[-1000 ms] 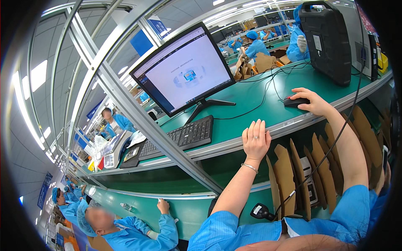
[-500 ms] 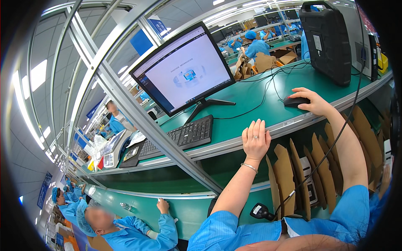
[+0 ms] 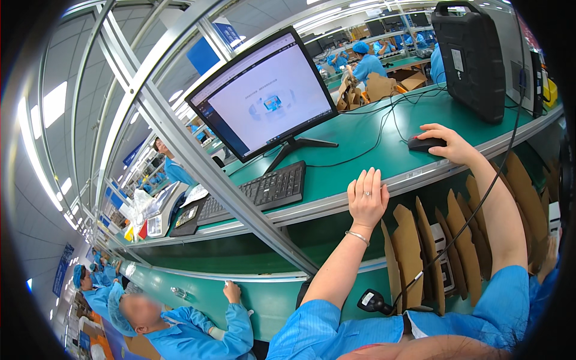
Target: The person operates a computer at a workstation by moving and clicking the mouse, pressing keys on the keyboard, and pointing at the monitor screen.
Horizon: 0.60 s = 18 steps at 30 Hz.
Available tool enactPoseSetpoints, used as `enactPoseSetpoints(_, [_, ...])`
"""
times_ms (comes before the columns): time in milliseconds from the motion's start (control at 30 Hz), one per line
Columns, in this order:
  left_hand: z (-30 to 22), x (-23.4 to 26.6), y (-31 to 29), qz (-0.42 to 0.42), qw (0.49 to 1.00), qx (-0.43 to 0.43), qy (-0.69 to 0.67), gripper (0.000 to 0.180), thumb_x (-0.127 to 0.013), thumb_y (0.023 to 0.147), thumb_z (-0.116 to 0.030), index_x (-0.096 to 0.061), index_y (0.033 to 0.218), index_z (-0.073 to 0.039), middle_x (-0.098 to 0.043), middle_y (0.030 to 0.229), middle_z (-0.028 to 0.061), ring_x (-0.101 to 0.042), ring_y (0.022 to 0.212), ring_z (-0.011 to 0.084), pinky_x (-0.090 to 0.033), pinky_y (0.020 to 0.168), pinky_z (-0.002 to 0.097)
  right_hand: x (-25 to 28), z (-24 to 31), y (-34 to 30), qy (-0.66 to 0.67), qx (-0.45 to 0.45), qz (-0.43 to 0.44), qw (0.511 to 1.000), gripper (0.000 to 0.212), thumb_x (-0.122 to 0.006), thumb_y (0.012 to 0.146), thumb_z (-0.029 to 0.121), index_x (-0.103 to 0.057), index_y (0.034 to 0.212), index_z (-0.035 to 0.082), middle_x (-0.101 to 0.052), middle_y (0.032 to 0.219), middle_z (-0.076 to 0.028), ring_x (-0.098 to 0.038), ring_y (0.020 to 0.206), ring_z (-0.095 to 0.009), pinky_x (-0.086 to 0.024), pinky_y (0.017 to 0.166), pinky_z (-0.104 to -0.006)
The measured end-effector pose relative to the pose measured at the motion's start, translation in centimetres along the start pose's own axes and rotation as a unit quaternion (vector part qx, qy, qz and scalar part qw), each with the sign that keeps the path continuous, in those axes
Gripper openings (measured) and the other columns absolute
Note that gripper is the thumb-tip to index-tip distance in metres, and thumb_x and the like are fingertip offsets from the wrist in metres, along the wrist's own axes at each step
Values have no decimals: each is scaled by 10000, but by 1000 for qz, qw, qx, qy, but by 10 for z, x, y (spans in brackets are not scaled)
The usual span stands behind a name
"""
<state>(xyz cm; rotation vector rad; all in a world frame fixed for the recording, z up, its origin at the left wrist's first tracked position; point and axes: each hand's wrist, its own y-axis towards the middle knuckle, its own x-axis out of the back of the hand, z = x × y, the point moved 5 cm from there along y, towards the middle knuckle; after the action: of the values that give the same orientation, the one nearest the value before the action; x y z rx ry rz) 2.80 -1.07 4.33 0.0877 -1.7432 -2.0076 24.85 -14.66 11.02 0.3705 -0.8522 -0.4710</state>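
Observation:
My right hand (image 3: 455, 145) rests over a black computer mouse (image 3: 422, 144) on the green worktop (image 3: 354, 144), its fingers curved around it. Farther left, my left hand (image 3: 366, 199) lies flat on the metal front edge of the worktop, fingers stretched out and holding nothing; it wears a ring and a bracelet. A monitor (image 3: 264, 96) stands tilted in view with a mostly white page and a small blue picture. Below it lies a black keyboard (image 3: 273, 189), partly hidden by a metal post and apart from both hands.
A black hard case (image 3: 468, 60) stands at the back right. Below the worktop edge are upright cardboard boxes (image 3: 414, 258) and a black handheld scanner (image 3: 373, 302). A hanging cable (image 3: 480, 207) crosses before my right arm. At lower left sits a co-worker in blue (image 3: 198, 333).
Both my hands stay almost in place, the right still on the mouse. Behind the metal post, a standing person at left has shifted position. The page on the monitor looks the same.

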Motion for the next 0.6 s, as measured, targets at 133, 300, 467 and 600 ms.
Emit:
enactPoseSetpoints(133, [-1, 0, 0, 0, 1000, 0, 0, 348, -617, 863, -201, -633, 1180, -58, -637, 1195, 76, -592, 1116, 247, -410, 966, 411, 0, 0, 0, -6, 4, -8, 1000, 417, -677, 795, 20, -657, 1204, 100, -509, 1395, -125, -512, 1254, -297, -417, 1050, -363])
enactPoseSetpoints(300, [-1, 0, 1, 0, 1000, 1, -2, 347, -620, 861, -198, -632, 1178, -61, -636, 1194, 75, -593, 1113, 245, -408, 968, 408, 0, -1, 0, -19, 9, -8, 1000, 410, -672, 795, 22, -656, 1197, 98, -511, 1394, -127, -510, 1257, -302, -414, 1053, -373])
enactPoseSetpoints(467, [1, 0, 0, 2, 1000, 3, 1, 342, -619, 862, -200, -632, 1174, -62, -636, 1192, 73, -595, 1110, 244, -407, 971, 405, -2, 1, 1, -23, 11, -8, 1000, 404, -667, 793, 26, -654, 1190, 97, -512, 1395, -128, -509, 1258, -309, -411, 1058, -378])
enactPoseSetpoints(600, [1, 0, 0, 0, 1000, 2, 1, 341, -620, 864, -205, -632, 1175, -65, -636, 1193, 71, -594, 1111, 244, -405, 975, 407, -1, 2, 0, -23, -2, -10, 1000, 417, -663, 794, 27, -651, 1204, 104, -510, 1396, -130, -507, 1263, -308, -411, 1058, -376])
